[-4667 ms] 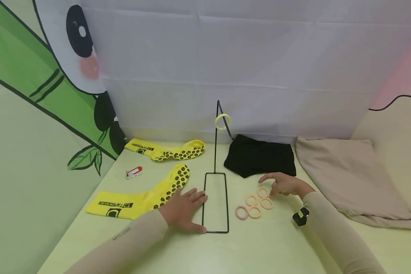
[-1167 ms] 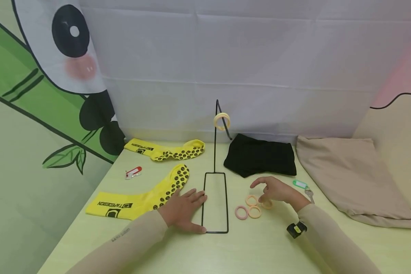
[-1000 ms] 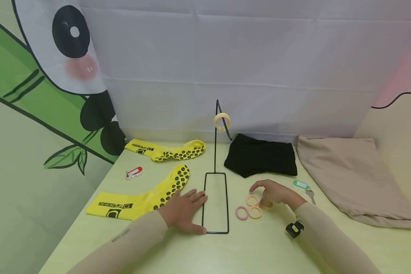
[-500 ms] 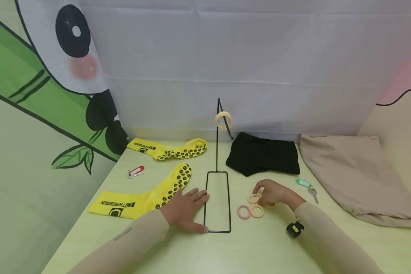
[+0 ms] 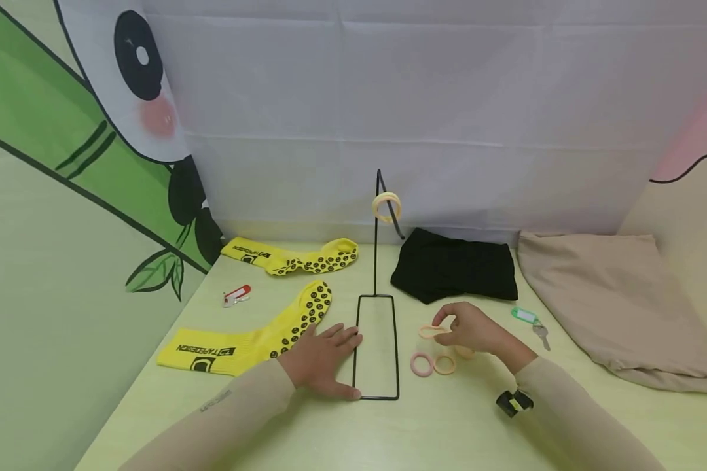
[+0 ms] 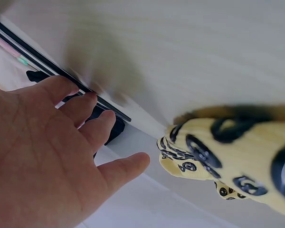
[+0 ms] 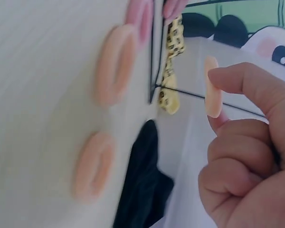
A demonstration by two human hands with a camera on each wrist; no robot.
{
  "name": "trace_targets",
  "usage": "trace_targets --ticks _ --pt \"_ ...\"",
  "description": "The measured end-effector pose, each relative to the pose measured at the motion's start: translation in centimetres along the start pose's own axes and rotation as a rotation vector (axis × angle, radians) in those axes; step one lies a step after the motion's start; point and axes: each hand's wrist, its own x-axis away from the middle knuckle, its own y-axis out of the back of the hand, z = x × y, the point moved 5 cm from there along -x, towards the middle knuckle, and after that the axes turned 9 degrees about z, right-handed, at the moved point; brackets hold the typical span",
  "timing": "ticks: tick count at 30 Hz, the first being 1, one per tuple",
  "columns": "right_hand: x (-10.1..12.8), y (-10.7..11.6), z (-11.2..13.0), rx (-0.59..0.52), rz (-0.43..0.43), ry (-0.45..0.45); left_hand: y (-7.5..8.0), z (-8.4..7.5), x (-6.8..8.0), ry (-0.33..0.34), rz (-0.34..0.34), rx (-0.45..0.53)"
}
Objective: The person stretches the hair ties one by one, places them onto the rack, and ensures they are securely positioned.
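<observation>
My right hand (image 5: 471, 327) pinches a peach ring (image 5: 430, 332) between thumb and index finger, raised just off the table; the right wrist view shows the pinched ring (image 7: 213, 88) edge-on, with the other fingers curled. Below it lie a pink ring (image 5: 421, 364), a peach ring (image 5: 444, 364) and another peach ring (image 5: 464, 352) partly hidden by the hand. My left hand (image 5: 323, 360) rests spread, fingers and thumb touching the rectangular base of a black wire stand (image 5: 397, 347). On the stand's sloping arm hang yellow and peach rings (image 5: 387, 207), overlapping.
Two yellow socks (image 5: 253, 347) with black prints lie left, beside a red-tagged key (image 5: 235, 294). A folded black cloth (image 5: 453, 265) lies behind the right hand. Farther right are a green-tagged key (image 5: 524, 316) and a beige cloth (image 5: 595, 294).
A peach ring has joined the yellow one on the stand's arm since the earliest frame. In the last half second, my right hand has lifted another peach ring from the group. The left hand stays put.
</observation>
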Motion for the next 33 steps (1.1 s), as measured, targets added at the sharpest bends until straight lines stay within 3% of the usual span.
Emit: trace_targets --ticks 10,14,17,23,26,29,33 --pt "2.3 0.6 5.9 -0.045 -0.051 0.093 -0.3 0.1 -0.1 0.012 -0.003 -0.004" --pt "4.0 1.3 8.9 -0.032 -0.132 0.164 -0.2 0.1 -0.2 0.011 -0.005 0.001" --pt "5.6 2.2 11.6 0.037 -0.262 0.310 -0.2 0.1 -0.2 0.007 -0.003 0.012" --pt "8.3 4.2 16.7 0.201 -0.641 0.729 0.1 0.1 0.0 0.000 -0.003 0.017" --pt "8.7 5.4 18.4 0.267 -0.788 0.850 0.2 0.0 0.2 -0.003 -0.007 0.016" --pt "8.1 6.3 19.4 0.326 -0.864 0.826 0.1 0.0 0.2 -0.004 -0.012 0.008" --pt "5.8 7.3 19.5 0.387 -0.846 0.634 0.0 0.0 0.0 -0.007 -0.016 0.003"
